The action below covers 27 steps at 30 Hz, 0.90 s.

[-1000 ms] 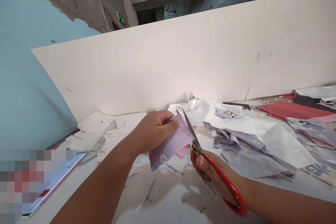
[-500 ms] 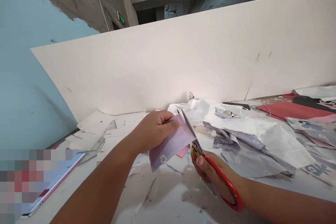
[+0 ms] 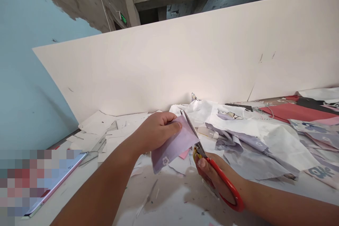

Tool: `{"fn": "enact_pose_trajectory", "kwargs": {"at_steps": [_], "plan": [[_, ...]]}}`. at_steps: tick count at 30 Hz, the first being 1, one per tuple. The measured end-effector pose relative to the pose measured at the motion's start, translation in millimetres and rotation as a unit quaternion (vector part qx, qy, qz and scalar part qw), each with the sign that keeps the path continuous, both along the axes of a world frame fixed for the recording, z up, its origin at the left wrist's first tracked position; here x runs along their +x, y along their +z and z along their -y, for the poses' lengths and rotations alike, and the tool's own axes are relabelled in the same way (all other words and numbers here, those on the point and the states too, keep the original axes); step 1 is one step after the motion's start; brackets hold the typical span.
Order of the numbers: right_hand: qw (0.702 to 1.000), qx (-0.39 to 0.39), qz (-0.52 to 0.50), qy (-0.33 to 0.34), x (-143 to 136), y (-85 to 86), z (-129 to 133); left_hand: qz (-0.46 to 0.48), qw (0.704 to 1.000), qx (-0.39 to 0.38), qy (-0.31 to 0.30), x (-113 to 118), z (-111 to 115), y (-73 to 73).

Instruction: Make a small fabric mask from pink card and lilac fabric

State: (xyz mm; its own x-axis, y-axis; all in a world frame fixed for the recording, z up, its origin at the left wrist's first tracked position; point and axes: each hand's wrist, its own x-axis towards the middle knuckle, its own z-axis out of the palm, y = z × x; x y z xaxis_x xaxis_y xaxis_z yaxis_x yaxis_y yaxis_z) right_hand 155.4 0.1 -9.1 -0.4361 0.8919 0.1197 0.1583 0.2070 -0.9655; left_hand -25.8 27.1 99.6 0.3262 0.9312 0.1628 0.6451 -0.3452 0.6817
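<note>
My left hand (image 3: 161, 130) pinches the upper edge of a small piece of lilac fabric (image 3: 173, 148) with a white flower print, thumb on top. In my right hand (image 3: 212, 173) are scissors (image 3: 230, 187) with red handles, gripped through the loops. Their blades lie along the fabric's right edge, slightly apart at the tips, and one blade passes behind it. Whether the cloth is being cut at this instant I cannot tell. Just behind the blades lies a small clear bottle (image 3: 208, 132) with a white nozzle, among crumpled fabric.
White and lilac cloth (image 3: 275, 141) heaps up on the right, with red sheets (image 3: 291, 109) beyond. Pale card pieces (image 3: 97, 127) lie at left, near a phone (image 3: 55, 187). A white panel (image 3: 159, 67) stands behind the table (image 3: 164, 204).
Almost nothing differs. The scissor blades look slightly closer together, and the whole view has shifted a little; both hands keep their hold.
</note>
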Motion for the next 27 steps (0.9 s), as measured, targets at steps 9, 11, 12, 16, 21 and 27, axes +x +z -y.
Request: {"fn": "enact_pose_trajectory", "kwargs": {"at_steps": [9,11,12,16,21,27], "plan": [[0.997,-0.061,0.030,-0.025,0.3,2.7,1.3,-0.001,1.000,0.009,0.002,2.4,0.6,0.9],[0.996,-0.076,0.037,-0.030,0.5,2.7,0.6,0.001,1.000,0.009,0.006,2.9,1.4,1.9],[0.995,-0.082,0.041,-0.034,0.6,2.4,0.1,0.001,1.000,0.008,0.007,3.2,1.8,2.4],[0.995,-0.083,0.045,-0.040,1.1,-0.4,-2.6,-0.002,1.000,0.009,0.004,3.7,2.5,3.5],[0.994,-0.092,0.038,-0.041,0.7,-3.5,-3.7,-0.008,1.000,0.009,0.007,3.5,3.7,4.3],[0.994,-0.096,0.019,-0.046,1.4,-8.5,-7.0,-0.014,0.999,0.004,0.035,-2.2,2.7,8.3]]}}
